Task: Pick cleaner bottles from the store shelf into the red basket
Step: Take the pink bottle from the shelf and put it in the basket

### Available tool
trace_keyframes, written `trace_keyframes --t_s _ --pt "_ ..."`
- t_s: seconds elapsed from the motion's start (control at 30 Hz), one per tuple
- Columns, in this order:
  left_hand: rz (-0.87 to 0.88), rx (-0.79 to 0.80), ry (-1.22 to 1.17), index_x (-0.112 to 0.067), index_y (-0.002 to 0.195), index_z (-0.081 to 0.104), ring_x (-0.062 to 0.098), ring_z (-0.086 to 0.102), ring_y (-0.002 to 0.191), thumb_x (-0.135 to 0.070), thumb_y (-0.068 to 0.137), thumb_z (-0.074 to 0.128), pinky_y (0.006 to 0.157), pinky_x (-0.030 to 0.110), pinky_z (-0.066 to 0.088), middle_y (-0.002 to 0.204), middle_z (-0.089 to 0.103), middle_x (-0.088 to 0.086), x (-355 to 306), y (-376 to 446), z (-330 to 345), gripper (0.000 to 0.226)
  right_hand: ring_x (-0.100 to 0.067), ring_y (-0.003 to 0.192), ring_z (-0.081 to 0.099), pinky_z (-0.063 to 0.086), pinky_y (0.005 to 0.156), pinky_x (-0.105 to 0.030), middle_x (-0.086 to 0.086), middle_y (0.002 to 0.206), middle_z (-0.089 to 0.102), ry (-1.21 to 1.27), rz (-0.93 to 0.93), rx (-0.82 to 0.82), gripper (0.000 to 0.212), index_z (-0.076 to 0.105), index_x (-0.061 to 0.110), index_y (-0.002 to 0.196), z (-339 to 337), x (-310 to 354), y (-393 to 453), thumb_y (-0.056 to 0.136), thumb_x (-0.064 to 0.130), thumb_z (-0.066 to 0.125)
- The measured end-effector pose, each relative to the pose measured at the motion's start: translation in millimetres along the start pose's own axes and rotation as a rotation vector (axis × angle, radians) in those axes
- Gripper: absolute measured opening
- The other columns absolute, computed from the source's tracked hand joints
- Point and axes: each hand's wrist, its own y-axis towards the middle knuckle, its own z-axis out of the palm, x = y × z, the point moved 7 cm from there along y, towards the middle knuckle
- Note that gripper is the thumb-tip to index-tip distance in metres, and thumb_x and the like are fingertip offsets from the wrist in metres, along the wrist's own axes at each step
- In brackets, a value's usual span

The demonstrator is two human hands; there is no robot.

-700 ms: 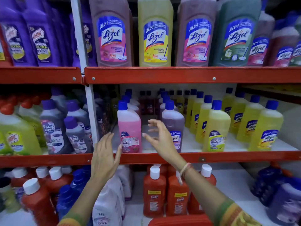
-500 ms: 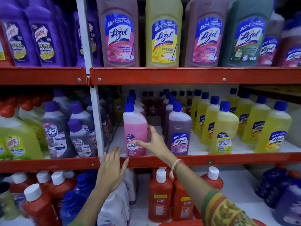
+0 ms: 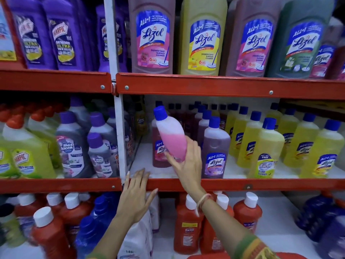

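One bottle is in hand in the head view, the only view supplied. The pink bottle point(image 3: 172, 139) has been lifted clear of the middle shelf point(image 3: 242, 184) and is held tilted, its blue cap leaning up and to the left. It is gripped low on its body by the right hand point(image 3: 186, 165), whose fingers are wrapped around the lower part. The left hand point(image 3: 135, 199) is held open and flat, with fingers spread, in front of the shelf's red front edge; nothing is held by it, and contact with the edge cannot be confirmed.

The step in hand is judged to be the withdrawal of a picked bottle from the shelf. A darker pink bottle point(image 3: 158, 152) stands just behind the lifted one, and a purple bottle point(image 3: 214, 150) stands just beside the right hand.

The red basket point(image 3: 291, 256) is seen only as a red sliver at the bottom edge. For the next move, the bottle is to be drawn outward past the shelf edge and lowered toward the basket, with the neighbouring bottles kept undisturbed.
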Motion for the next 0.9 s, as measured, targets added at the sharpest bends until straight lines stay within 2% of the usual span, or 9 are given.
trace_keyframes --t_s 0.17,0.3,0.37,0.47,0.57,0.63,0.7,0.8,0.9 --pt "-0.083 -0.002 0.038 -0.009 0.131 0.048 0.028 0.045 0.128 -0.059 0.091 0.024 0.113 0.049 0.012 0.135 0.054 0.013 -8 1 -2 0.068 -0.025 0.082 0.049 0.044 0.046 -0.03 -0.012 0.093 0.051 -0.372 -0.175 -0.182 0.063 0.041 0.017 0.128 -59 24 -12 0.079 0.046 0.069" --pt "-0.069 0.009 0.023 -0.01 0.132 0.048 0.026 0.045 0.13 -0.058 0.092 0.023 0.111 0.05 0.008 0.136 0.054 0.012 -32 6 0 0.068 -0.024 0.071 0.055 0.042 0.039 -0.028 -0.008 0.093 0.045 -0.412 -0.223 -0.187 0.061 0.044 0.016 0.128 -92 28 -24 0.079 0.04 0.072" --pt "-0.032 0.017 0.02 -0.01 0.131 0.05 0.026 0.047 0.129 -0.058 0.092 0.024 0.11 0.05 0.008 0.134 0.056 0.011 -47 11 3 0.066 -0.024 0.077 0.059 0.052 0.044 -0.034 -0.007 0.098 0.051 -0.241 -0.171 -0.124 0.065 0.044 0.019 0.126 -104 22 -23 0.074 0.037 0.078" --pt "-0.012 0.019 0.022 -0.01 0.129 0.051 0.026 0.049 0.127 -0.057 0.092 0.023 0.11 0.05 0.011 0.131 0.059 0.012 -63 15 9 0.066 -0.013 0.097 0.063 0.057 0.068 -0.027 0.007 0.107 0.062 0.386 0.043 0.101 0.063 0.048 0.032 0.118 -116 7 -16 0.067 0.028 0.086" --pt "-0.024 0.006 0.016 -0.009 0.128 0.052 0.029 0.05 0.125 -0.055 0.093 0.023 0.113 0.045 0.01 0.129 0.06 0.013 -65 13 13 0.065 -0.017 0.095 0.071 0.058 0.071 -0.024 0.002 0.102 0.074 0.856 0.26 0.312 0.06 0.06 0.034 0.108 -115 -5 -14 0.061 0.012 0.089" --pt "-0.019 -0.011 0.006 -0.008 0.129 0.051 0.03 0.051 0.124 -0.055 0.094 0.017 0.113 0.042 0.008 0.129 0.06 0.015 -64 12 15 0.068 -0.021 0.088 0.073 0.058 0.07 -0.027 -0.003 0.094 0.077 1.017 0.312 0.412 0.057 0.066 0.028 0.102 -115 -8 -14 0.052 0.016 0.093" --pt "-0.008 -0.019 0.005 -0.007 0.13 0.05 0.032 0.051 0.124 -0.057 0.094 0.008 0.111 0.044 0.012 0.128 0.06 0.016 -63 11 16 0.075 -0.02 0.083 0.072 0.059 0.07 -0.029 -0.005 0.09 0.077 1.155 0.355 0.512 0.067 0.065 0.016 0.102 -116 -10 -16 0.042 0.025 0.096" --pt "-0.012 -0.017 0.008 -0.006 0.129 0.051 0.033 0.051 0.123 -0.058 0.094 0.008 0.11 0.046 0.017 0.127 0.06 0.017 -64 11 18 0.076 -0.021 0.081 0.072 0.059 0.074 -0.033 -0.007 0.09 0.076 1.269 0.398 0.621 0.066 0.067 0.011 0.099 -120 -17 -20 0.043 0.026 0.097" --pt "-0.038 -0.007 0.002 -0.007 0.129 0.051 0.033 0.051 0.123 -0.058 0.093 0.013 0.111 0.044 0.016 0.126 0.06 0.017 -65 10 20 0.073 -0.028 0.09 0.07 0.053 0.086 -0.044 -0.011 0.098 0.074 1.284 0.439 0.722 0.074 0.061 0.008 0.109 -121 -26 -25 0.046 0.026 0.096"
